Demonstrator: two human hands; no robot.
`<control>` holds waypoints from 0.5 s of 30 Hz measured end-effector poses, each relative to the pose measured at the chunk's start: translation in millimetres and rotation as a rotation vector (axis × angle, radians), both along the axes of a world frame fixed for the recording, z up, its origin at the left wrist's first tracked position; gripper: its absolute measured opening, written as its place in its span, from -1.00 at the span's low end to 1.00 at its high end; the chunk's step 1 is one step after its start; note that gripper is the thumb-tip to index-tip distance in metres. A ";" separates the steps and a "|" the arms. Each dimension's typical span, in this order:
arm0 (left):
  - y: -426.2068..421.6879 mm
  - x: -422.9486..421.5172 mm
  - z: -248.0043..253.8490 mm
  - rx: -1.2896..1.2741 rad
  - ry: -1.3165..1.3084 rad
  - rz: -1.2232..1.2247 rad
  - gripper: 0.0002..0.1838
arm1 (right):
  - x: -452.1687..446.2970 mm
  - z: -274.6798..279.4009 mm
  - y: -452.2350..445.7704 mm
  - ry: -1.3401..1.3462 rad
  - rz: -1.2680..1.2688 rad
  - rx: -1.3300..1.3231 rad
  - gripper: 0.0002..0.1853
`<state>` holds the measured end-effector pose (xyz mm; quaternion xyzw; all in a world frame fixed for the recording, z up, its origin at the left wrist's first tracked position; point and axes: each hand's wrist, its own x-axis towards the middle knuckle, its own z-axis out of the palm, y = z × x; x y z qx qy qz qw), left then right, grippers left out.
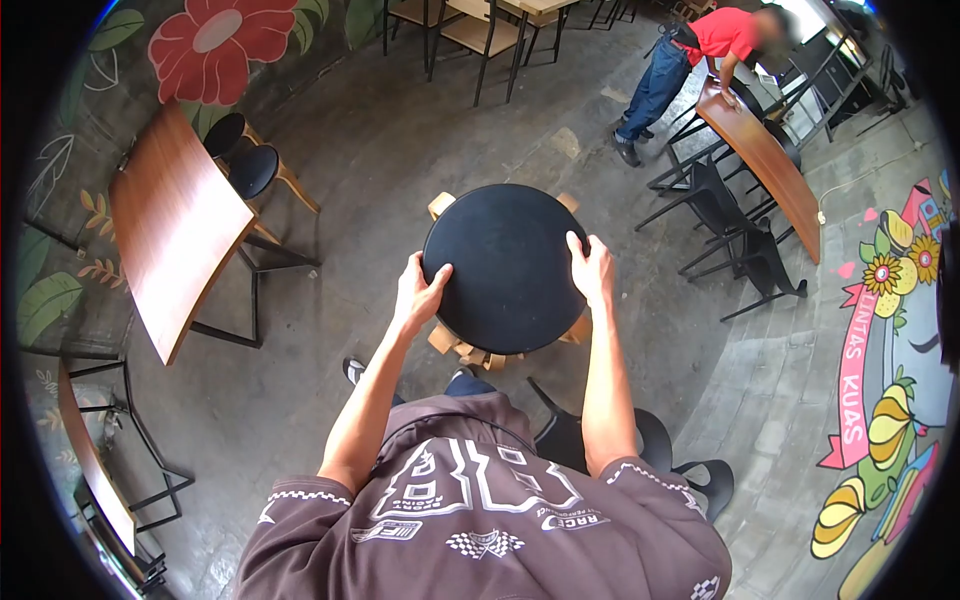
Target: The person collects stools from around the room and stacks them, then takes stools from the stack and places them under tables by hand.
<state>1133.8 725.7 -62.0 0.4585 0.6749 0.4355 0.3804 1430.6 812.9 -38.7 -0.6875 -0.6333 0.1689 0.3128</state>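
A round black stool seat (508,268) lies in front of my body, with light wooden legs (443,340) showing round its edge. My left hand (424,288) grips the seat's left rim, thumb on top. On the opposite side my right hand (592,268) holds the rim, thumb also on top. The fingers beneath the rim are hidden. Several wooden leg ends show below the near edge of the seat.
A wooden table (180,230) stands at the left beside black-seated stools (253,172). Another long table (765,160) with black chairs (715,195) is at the right, where a person in red (715,38) leans over it. Black chairs (650,440) stand behind my right arm.
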 end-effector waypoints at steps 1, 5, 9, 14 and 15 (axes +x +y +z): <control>-0.7 -0.3 -5.1 0.011 0.007 0.016 -0.36 | -0.7 -2.3 3.0 0.014 0.014 -0.008 -0.40; -3.3 -2.5 -12.4 0.002 -0.026 -0.014 -0.36 | -2.1 -5.8 5.0 -0.017 0.031 -0.040 -0.43; -2.8 -4.4 -13.3 0.023 -0.068 -0.037 -0.36 | 0.0 -8.3 4.5 0.026 0.027 -0.076 -0.41; -3.8 -7.2 -8.7 0.020 -0.075 -0.048 -0.36 | 1.9 -7.9 -0.8 0.013 0.035 -0.034 -0.36; -2.8 -8.8 -6.5 0.035 -0.072 -0.055 -0.35 | 1.0 -5.5 -4.1 0.011 0.008 -0.017 -0.35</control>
